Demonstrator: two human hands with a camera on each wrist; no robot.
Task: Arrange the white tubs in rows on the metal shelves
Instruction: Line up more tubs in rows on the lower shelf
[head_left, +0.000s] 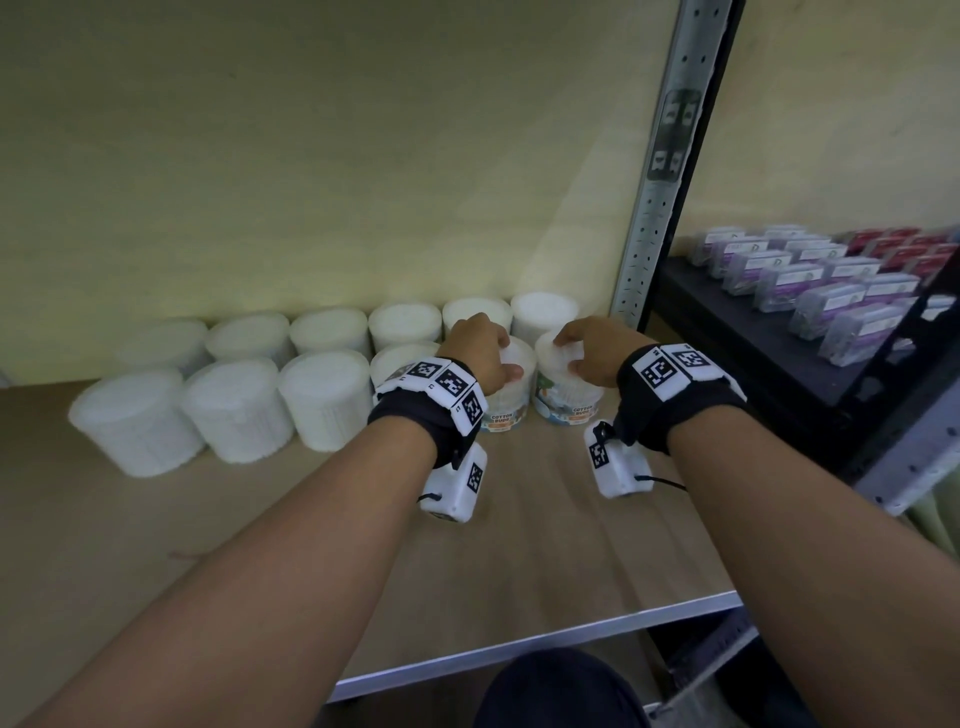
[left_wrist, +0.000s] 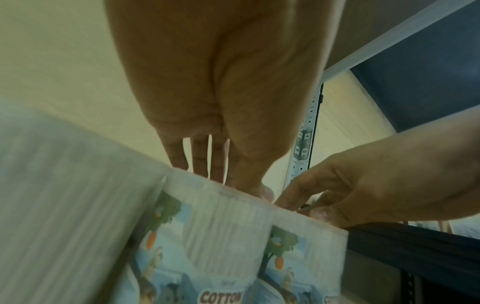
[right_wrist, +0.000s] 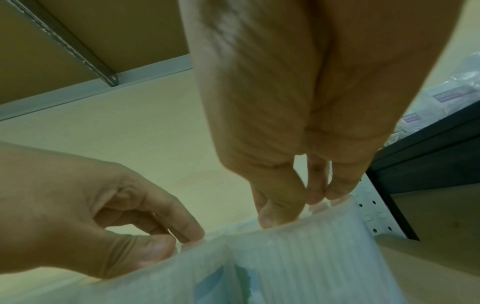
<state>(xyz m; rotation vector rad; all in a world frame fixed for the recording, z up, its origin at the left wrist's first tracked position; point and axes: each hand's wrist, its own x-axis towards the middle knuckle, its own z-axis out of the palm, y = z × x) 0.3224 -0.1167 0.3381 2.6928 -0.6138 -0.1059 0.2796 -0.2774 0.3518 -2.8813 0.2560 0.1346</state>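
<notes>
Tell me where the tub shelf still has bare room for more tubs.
Free: the wooden shelf board from the front row of white tubs to the metal front edge, under both forearms. Crowded: along the back wall, two rows tight, up to the upright post.

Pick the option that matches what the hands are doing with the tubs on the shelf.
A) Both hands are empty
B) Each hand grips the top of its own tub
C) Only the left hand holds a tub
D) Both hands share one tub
B: the left hand grips the lid of one labelled tub, and the right hand grips the one beside it.
</notes>
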